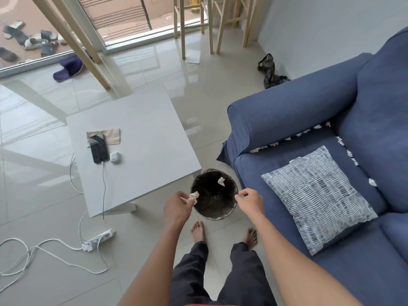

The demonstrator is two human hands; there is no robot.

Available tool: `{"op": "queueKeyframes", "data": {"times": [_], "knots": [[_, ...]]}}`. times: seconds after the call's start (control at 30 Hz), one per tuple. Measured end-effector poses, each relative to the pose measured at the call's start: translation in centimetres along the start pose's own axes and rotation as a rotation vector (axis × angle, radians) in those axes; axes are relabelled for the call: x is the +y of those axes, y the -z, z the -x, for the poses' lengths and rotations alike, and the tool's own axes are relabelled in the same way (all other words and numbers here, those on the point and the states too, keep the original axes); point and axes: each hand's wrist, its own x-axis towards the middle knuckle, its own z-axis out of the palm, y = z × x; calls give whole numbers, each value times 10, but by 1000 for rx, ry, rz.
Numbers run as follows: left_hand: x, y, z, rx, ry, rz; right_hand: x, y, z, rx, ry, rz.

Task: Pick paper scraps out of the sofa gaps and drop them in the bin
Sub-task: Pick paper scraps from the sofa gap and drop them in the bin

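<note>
Left hand (176, 206) fingers pinch a crumpled pale paper scrap (192, 197) at the rim of the round black-lined bin (214, 214) on the floor; another scrap (221, 181) is inside; right hand (250, 200) fingers are loosely curled, empty; more white scraps (284, 141) line the blue fabric sofa (298, 113) gaps

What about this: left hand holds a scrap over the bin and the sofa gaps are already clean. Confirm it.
Not quite. The head view shows the left hand holding a scrap at the bin, but scraps still line the sofa gaps.
</note>
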Motion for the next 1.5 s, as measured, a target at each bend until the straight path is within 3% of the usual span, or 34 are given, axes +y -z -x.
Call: {"op": "queueKeyframes", "data": {"times": [0.4, 0.63, 1.07, 1.37, 1.5], "knots": [[23, -56, -31, -119, 9, 18, 26, 17, 13, 37, -5, 4], [1, -100, -64, -174, 19, -19, 33, 1, -5, 24, 9, 14], [-19, -165, -113, -454, 136, -24, 66, -24, -35, -50, -57, 62], [2, -127, -76, -376, -31, -272, 46, 17, -25, -29, -59, -5], [45, -92, -52, -308, -228, -361, 29, 55, -13, 17, -35, 3]]}}
